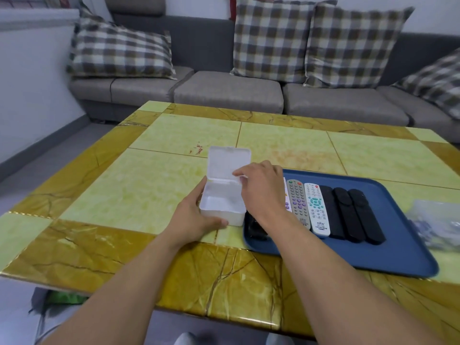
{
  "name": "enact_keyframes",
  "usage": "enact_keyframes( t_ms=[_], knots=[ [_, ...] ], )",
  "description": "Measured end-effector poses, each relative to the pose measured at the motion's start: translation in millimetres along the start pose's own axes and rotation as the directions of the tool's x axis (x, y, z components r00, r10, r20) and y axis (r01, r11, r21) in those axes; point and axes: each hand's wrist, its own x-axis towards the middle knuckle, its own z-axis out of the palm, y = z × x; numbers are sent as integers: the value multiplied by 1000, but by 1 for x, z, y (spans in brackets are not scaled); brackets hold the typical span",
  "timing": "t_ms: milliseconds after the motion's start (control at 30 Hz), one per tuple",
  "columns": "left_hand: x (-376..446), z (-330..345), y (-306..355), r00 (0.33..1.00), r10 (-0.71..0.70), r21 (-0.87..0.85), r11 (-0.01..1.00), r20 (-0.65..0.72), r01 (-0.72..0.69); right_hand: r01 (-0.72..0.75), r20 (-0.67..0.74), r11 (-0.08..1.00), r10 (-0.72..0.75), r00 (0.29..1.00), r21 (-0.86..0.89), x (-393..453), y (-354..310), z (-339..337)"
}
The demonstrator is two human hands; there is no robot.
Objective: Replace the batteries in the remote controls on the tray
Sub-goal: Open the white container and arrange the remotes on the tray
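Observation:
A blue tray (388, 255) lies on the table at the right with several remote controls in a row: a grey one (297, 202), a white one (317, 210) and three black ones (348, 212). My forearm hides part of another black remote at the tray's left end. Left of the tray stands a small white plastic box (221, 205), its hinged lid (229, 163) standing open; the inside looks empty. My left hand (194, 217) grips the box's left side and front. My right hand (261, 190) rests on the box's right rim, fingertips pinching at the lid's hinge corner.
The table (149, 190) has a yellow-green and gold marble-pattern top. A clear plastic bag (438, 225) with small items lies right of the tray. Beyond the table is a grey sofa (229, 90) with plaid cushions.

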Motion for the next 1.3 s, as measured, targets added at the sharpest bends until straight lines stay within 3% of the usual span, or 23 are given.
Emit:
enact_keyframes(
  t_ms=[100,167,300,500,633,733,900,1133,1300],
  knots=[
    [-1,0,4,999,-46,-13,999,-4,46,72,264,996,-58,963,-44,-4,-1,6],
    [-1,0,5,999,-47,-3,999,-2,47,75,351,996,-53,935,-51,-5,-1,9],
    [0,0,4,998,-66,1,998,12,66,21,377,999,-33,926,35,-6,-1,10],
    [-9,4,15,994,-85,-62,994,66,89,-125,281,963,54,958,239,-23,16,-13],
    [-20,15,26,982,-90,-107,992,-167,72,-173,248,964,120,961,202,-38,36,-32],
    [-25,26,39,947,-12,-97,995,-320,-20,-227,254,948,169,952,221,-51,49,-38],
    [-22,56,74,884,154,-10,984,-442,-177,-214,255,959,163,953,187,-74,68,-54],
    [-22,116,106,889,388,140,921,-243,-363,-349,143,933,335,931,86,-92,121,-87],
    [-24,161,127,916,396,173,900,61,-400,-467,-18,884,467,884,15,-117,173,-118]
  ],
)
